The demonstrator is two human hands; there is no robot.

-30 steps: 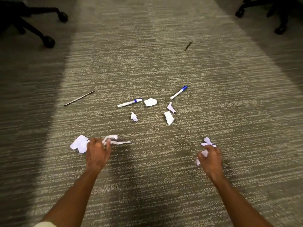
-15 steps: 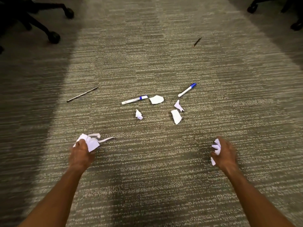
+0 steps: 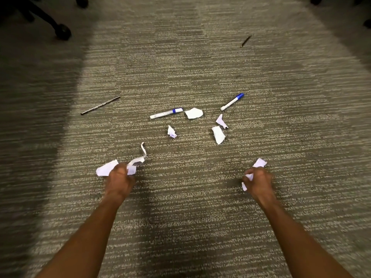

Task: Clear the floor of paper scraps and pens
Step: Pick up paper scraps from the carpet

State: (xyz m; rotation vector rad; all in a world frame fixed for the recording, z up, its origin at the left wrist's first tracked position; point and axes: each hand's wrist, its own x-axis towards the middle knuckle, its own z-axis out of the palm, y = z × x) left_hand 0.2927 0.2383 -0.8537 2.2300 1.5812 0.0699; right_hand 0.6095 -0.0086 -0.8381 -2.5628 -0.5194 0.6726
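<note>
Both hands, left hand (image 3: 119,180) and right hand (image 3: 258,180), clutch paper scraps; pens (image 3: 166,113) lie well beyond.

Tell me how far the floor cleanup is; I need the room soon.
Partly done. Left hand grips crumpled scraps; right hand grips more paper. Left on the carpet: four scraps around, two blue-capped markers, a thin dark pen and a farther one.

Rough striped carpet (image 3: 180,67), crumpled matt paper scraps (image 3: 193,113), glossy plastic markers (image 3: 166,113)
</note>
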